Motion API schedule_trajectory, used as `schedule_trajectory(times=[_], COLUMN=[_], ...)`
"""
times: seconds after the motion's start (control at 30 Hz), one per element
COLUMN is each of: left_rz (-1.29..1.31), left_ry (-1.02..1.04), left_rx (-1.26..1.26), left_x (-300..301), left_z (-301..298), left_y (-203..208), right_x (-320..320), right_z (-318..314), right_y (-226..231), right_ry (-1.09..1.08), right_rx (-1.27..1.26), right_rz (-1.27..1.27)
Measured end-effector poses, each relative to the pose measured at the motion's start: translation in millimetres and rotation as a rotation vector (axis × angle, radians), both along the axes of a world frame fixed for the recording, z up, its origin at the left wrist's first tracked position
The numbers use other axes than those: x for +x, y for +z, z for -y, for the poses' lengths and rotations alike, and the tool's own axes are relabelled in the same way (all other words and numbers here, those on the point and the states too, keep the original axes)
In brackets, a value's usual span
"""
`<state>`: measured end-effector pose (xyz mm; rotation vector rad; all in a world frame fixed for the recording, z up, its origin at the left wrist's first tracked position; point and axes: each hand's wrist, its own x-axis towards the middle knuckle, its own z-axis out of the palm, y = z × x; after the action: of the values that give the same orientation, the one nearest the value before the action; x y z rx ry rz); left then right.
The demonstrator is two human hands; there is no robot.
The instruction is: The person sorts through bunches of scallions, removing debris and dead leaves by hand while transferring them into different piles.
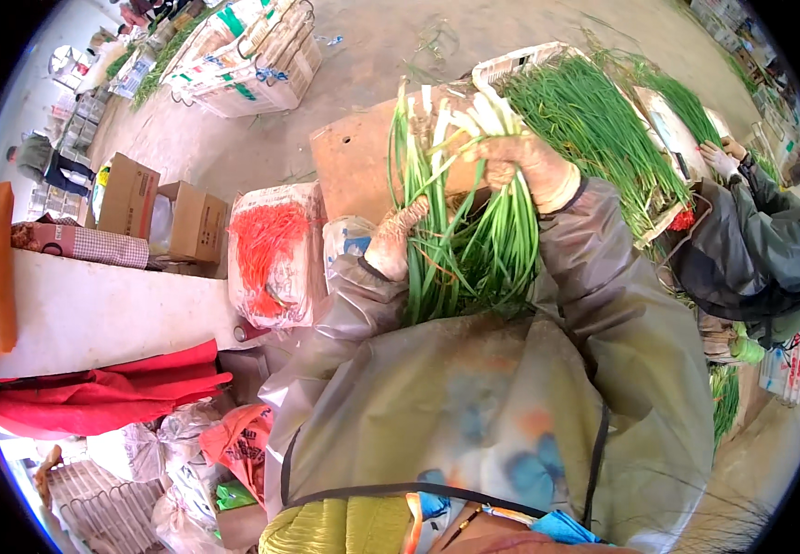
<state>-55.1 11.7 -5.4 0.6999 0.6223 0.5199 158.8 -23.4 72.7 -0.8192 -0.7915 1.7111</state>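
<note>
My gloved right hand point(531, 168) is wrapped round a bunch of chives point(513, 226) just below its pale stalk ends, which point up and away from me. Lower and to the left, my gloved left hand point(398, 238) is closed on the looser chives point(434, 217), some with yellowish leaves. The green leaves of both bunches hang down toward my apron and overlap there. Behind the stalks lies a brown board point(354, 157), partly hidden by them. Leaves cover most of my left fingers.
A crate heaped with chives point(584, 120) stands at the right, and a co-worker's gloved hands point(727, 159) are beyond it. Red ties point(270, 245) lie on a sack at my left. White crates point(257, 69) stand farther off, cardboard boxes point(192, 222) at left.
</note>
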Motion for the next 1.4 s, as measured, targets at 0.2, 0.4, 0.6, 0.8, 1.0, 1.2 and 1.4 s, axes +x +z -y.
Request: schedule_trajectory(times=[0.2, 0.4, 0.6, 0.8, 1.0, 1.2, 1.4], left_rz=[0.184, 0.117, 0.152, 0.133, 0.118, 0.151, 0.069], left_ry=[-0.08, -0.002, -0.132, 0.063, 0.186, 0.097, 0.163], left_rx=[-0.162, -0.039, -0.082, -0.049, -0.168, -0.057, 0.023], left_x=[-18, -5, -1, -19, -11, 0, 2], left_z=[-13, 0, 4, 2, 9, 9, 17], left_y=[-40, -4, -4, -8, 7, -5, 8], right_x=[43, 56, -19, -1, 10, -32, -34], right_z=[11, -8, -17, -13, -19, -28, -27], right_y=[11, -28, -20, -24, -42, -43, -44], right_ry=[-0.269, -0.61, -0.197, -0.094, -0.657, -0.262, -0.159], right_rx=[0.182, -0.046, 0.024, 0.003, 0.182, 0.165, 0.221], right_rz=[-0.041, 1.557, 1.002, 0.04, 1.413, 1.02, 0.714])
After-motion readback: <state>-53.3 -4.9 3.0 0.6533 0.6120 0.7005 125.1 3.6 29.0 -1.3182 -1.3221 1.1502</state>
